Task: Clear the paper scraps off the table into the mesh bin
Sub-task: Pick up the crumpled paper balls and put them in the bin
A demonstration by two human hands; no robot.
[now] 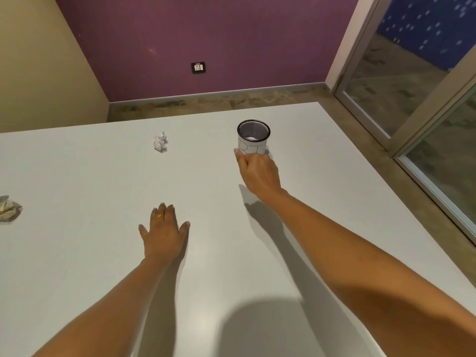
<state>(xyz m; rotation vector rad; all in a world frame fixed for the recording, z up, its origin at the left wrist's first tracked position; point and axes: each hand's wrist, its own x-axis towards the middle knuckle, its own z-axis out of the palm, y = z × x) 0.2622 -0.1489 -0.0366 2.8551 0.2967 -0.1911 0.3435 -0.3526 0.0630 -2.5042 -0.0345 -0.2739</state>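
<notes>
step: binned scrap lies in mesh bin, far-right desk | left grip flat, fingers apart | right grip at bin wall, clasp cannot be told | next, likely: fetch white scrap mid-far, then left-edge scrap

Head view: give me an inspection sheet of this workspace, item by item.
Surface: white table, arm shadows on it.
Job's things: mesh bin upright at far right, something white inside; crumpled scrap at far centre; second scrap at the left edge of view.
Clutter: nothing seen.
Grippers: left hand flat on the table, fingers straight; right hand at the bin's base, fingers hidden, grip cannot be told.
Cables: nothing seen.
Surroundings: purple wall with socket plate, beige wall, glass door at right.
</notes>
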